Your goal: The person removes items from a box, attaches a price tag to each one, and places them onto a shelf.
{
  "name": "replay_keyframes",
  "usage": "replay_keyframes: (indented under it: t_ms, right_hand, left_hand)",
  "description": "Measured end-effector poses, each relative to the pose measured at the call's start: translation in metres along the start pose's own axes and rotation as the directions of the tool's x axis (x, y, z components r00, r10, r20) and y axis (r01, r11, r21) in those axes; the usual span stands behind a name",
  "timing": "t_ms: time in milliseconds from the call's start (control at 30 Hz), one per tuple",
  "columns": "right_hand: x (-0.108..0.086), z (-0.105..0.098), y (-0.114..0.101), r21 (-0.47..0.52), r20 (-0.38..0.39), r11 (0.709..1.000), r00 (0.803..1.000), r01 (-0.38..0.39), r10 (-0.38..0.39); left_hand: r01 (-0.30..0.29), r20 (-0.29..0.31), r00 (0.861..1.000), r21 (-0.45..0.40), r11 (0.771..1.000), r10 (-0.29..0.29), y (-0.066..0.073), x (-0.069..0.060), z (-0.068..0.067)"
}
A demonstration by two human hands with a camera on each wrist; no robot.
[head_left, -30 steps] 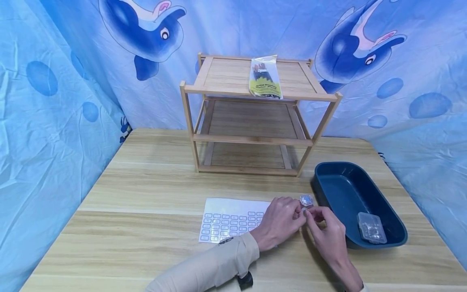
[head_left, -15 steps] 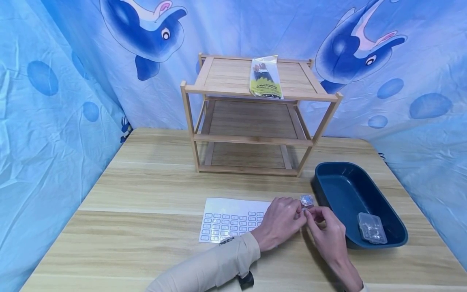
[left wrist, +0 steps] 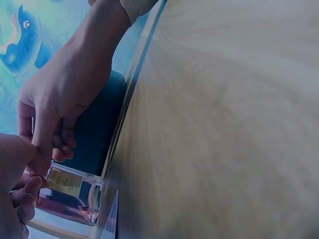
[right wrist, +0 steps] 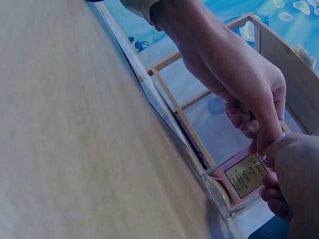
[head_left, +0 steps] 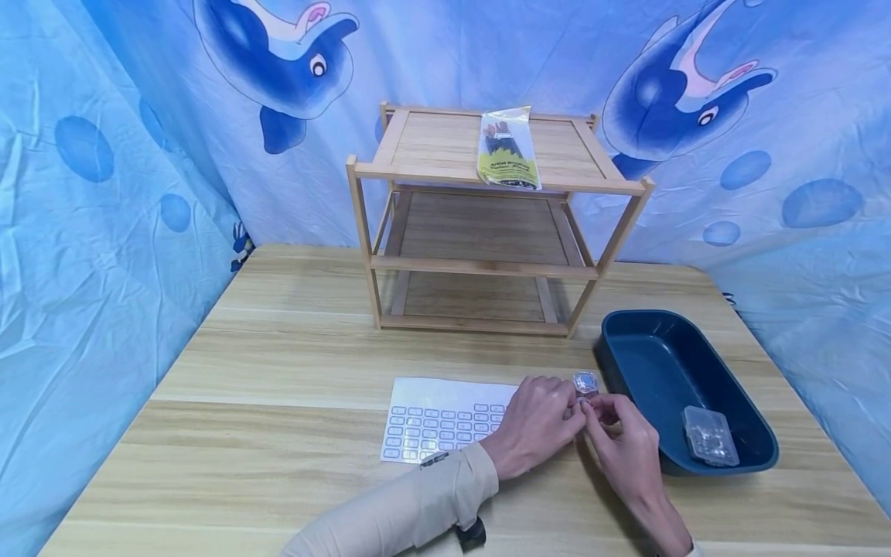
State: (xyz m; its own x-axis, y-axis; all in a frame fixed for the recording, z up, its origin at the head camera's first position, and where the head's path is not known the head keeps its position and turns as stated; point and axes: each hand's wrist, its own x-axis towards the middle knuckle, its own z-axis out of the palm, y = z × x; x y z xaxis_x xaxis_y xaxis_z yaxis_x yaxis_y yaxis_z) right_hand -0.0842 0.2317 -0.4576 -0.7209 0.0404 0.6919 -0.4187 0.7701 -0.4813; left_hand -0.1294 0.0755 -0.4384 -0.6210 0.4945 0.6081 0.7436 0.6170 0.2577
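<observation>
A glass perfume bottle (right wrist: pixel 244 177) with pink liquid and a gold label stands upright on the table, as the right wrist view shows. At its top, my left hand (head_left: pixel 532 425) pinches with thumb and curled fingers. From the other side my right hand (head_left: pixel 626 445) meets it, fingertips also gripping at the bottle's top. The fingers hide the neck; a small whitish bit between them is too small to identify. In the left wrist view the same perfume bottle (left wrist: pixel 70 191) sits below both hands. Just behind them in the head view lies a small clear square piece (head_left: pixel 585 381).
A white sheet of printed labels (head_left: pixel 445 422) lies partly beneath my left wrist. To the right stands a dark blue tub (head_left: pixel 650 340) holding a clear plastic box (head_left: pixel 710 435). A wooden rack (head_left: pixel 480 267) at the back carries a brush packet (head_left: pixel 508 151).
</observation>
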Motion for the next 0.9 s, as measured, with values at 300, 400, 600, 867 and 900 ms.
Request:
replay_keyframes:
  t_ms: [300, 400, 600, 867, 900]
  right_hand:
    - [-0.0004, -0.0003, -0.001, -0.014, 0.019, 1.0, 1.0, -0.022, 0.023]
    - [-0.0005, -0.0004, -0.0009, -0.014, 0.022, 1.0, 0.999, -0.025, 0.025]
    - [-0.0004, -0.0005, -0.0013, -0.013, 0.026, 1.0, 0.999, -0.029, 0.029]
    - [-0.0007, -0.0004, -0.0011, 0.0, 0.013, 1.0, 1.0, -0.026, 0.026]
    - [-0.0007, -0.0004, -0.001, 0.001, 0.01, 1.0, 1.0, -0.026, 0.026]
  left_hand:
    - [-0.019, -0.002, 1.0, 0.031, 0.999, 0.019, -0.0005, -0.0002, -0.0001]
    - [-0.025, -0.008, 1.0, 0.045, 0.999, 0.026, -0.0008, -0.0001, -0.0005]
    - [-0.028, -0.016, 0.999, 0.05, 0.998, 0.028, -0.0008, 0.0002, -0.0016]
    - [0.006, 0.012, 1.0, 0.023, 1.0, -0.006, -0.0025, 0.0005, -0.0072]
    - [0.014, 0.02, 1.0, 0.015, 1.0, -0.014, -0.0029, 0.0006, -0.0079]
